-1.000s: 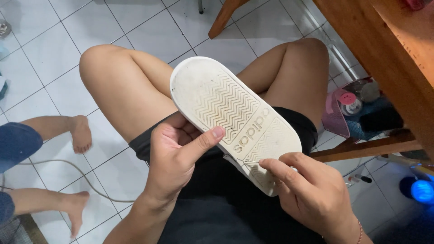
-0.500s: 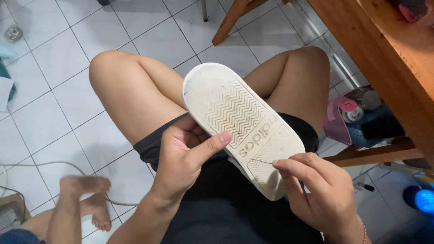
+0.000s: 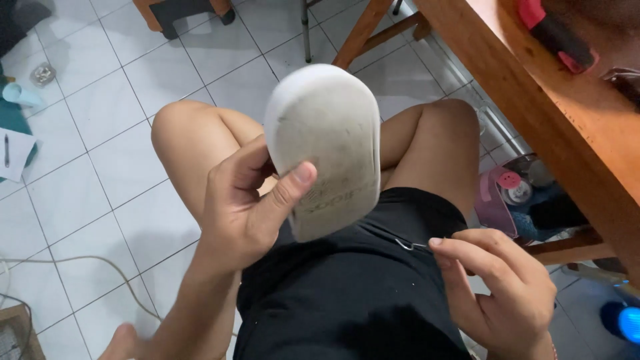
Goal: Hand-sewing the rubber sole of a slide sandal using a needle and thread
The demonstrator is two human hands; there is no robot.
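White tiled floor (image 3: 100,160); wooden table (image 3: 533,93) at right with a red tool (image 3: 553,33) on top; pink container (image 3: 497,200) beneath; grey cable (image 3: 80,263) across tiles; paper (image 3: 13,155) at left.

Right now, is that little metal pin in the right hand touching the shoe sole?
Apart. The head view shows the pin, pinched by the right hand, below the sole, with black shorts visible between them.
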